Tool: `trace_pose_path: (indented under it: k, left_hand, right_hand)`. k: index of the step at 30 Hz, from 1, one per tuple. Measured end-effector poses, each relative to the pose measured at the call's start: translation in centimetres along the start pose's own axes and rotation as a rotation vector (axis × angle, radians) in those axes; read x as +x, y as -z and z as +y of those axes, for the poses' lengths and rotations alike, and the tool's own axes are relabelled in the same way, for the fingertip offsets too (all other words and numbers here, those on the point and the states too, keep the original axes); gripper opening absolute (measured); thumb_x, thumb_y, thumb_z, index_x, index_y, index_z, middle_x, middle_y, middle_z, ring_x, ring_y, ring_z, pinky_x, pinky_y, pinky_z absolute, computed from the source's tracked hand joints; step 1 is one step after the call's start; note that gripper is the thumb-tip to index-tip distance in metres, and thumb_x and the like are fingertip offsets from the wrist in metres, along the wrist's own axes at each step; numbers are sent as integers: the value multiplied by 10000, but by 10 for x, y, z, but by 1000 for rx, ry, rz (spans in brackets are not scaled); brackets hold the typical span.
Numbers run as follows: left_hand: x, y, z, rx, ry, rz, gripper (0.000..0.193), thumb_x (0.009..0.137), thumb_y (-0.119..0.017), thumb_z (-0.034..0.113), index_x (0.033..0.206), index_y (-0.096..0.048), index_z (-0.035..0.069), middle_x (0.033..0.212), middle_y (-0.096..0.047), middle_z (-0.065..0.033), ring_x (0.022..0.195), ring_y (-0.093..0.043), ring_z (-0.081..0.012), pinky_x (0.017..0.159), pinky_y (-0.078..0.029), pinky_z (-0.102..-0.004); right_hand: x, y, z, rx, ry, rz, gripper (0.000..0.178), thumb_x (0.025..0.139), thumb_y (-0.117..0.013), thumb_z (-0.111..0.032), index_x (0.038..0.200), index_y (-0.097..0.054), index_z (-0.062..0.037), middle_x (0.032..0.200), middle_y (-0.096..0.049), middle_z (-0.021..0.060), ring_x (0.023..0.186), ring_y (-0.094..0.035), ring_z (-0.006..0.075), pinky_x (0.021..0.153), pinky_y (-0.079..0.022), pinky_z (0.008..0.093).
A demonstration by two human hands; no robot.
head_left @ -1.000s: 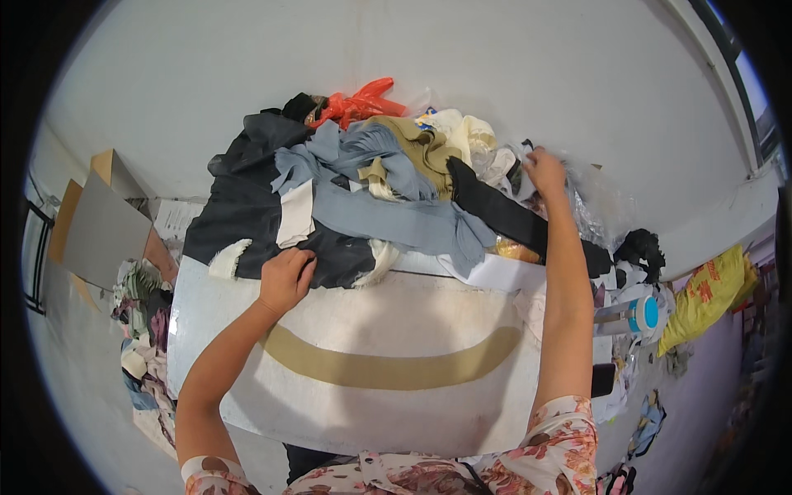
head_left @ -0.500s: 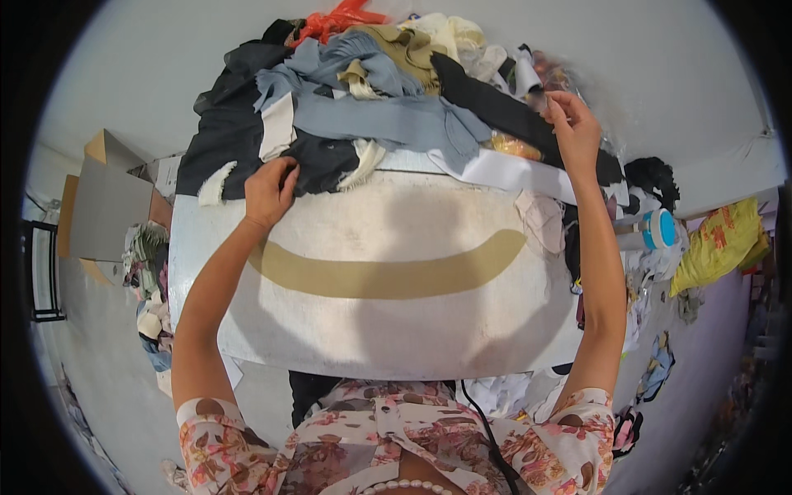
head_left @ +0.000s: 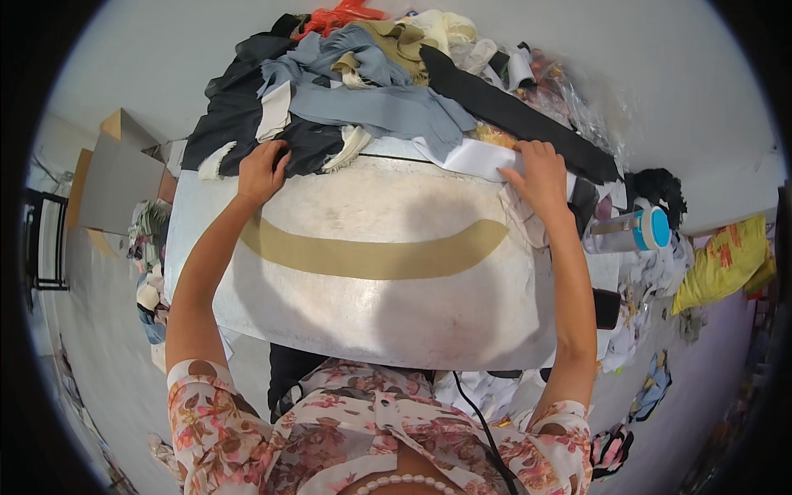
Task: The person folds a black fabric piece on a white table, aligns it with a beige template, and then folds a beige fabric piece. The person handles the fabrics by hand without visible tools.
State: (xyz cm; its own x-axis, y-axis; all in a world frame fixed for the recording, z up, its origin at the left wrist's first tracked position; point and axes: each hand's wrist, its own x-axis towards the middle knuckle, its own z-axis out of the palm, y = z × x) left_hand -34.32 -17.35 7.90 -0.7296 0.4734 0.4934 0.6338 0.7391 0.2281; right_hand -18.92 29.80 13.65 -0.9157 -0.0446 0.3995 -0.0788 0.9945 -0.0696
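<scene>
A curved strip of olive-tan fabric (head_left: 375, 258) lies flat across the pale board (head_left: 346, 322) in front of me. My left hand (head_left: 262, 175) rests at the board's far left, fingers loosely bent and touching the edge of the black fabric (head_left: 307, 144). Over at the far right, my right hand (head_left: 540, 175) reaches onto the end of a white fabric strip (head_left: 474, 159), its thumb apart from the bent fingers. I see nothing held in either hand, though some fingertips are hidden. A thin, pale scrap (head_left: 520, 213) lies beside the right wrist.
Heaped along the far edge are blue-grey fabric (head_left: 379, 111), a long black strip (head_left: 511, 106) and a red bag (head_left: 342, 16). A bottle with a blue lid (head_left: 652, 228) and a dark phone-like object (head_left: 606, 308) sit at the right. A cardboard box (head_left: 120, 177) stands left.
My right hand has come down from above the pile, nearer to me and leftward, onto the white strip. The left hand stays by the black fabric. The dark phone-like object now shows.
</scene>
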Motion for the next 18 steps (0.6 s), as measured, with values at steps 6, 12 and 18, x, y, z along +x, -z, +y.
trace_pose_path:
  k: [6,12,18]
  left_hand:
    - [-3,2,0,9,26,-21,214,898,-625,222,1047,-626,68,981,-661,-114,887,-646,-327,736,-514,-390]
    - [-4,-5,-4,-4,-1,73,200,885,-640,229,1013,-642,75,950,-667,-115,872,-649,-326,737,-516,-389]
    - [-5,-3,-3,-47,46,22,209,887,-645,249,1001,-640,74,939,-670,-102,836,-652,-312,695,-511,-375]
  right_hand:
    - [9,-1,-2,83,-68,-178,380,765,-754,-368,960,-673,-51,876,-645,122,908,-602,307,766,-474,405]
    - [20,1,22,306,31,-182,262,784,-751,-284,866,-695,-42,804,-668,93,704,-608,247,670,-482,338]
    - [42,47,32,727,-181,-485,184,900,-677,-224,887,-643,-44,775,-585,-61,711,-505,36,640,-418,220]
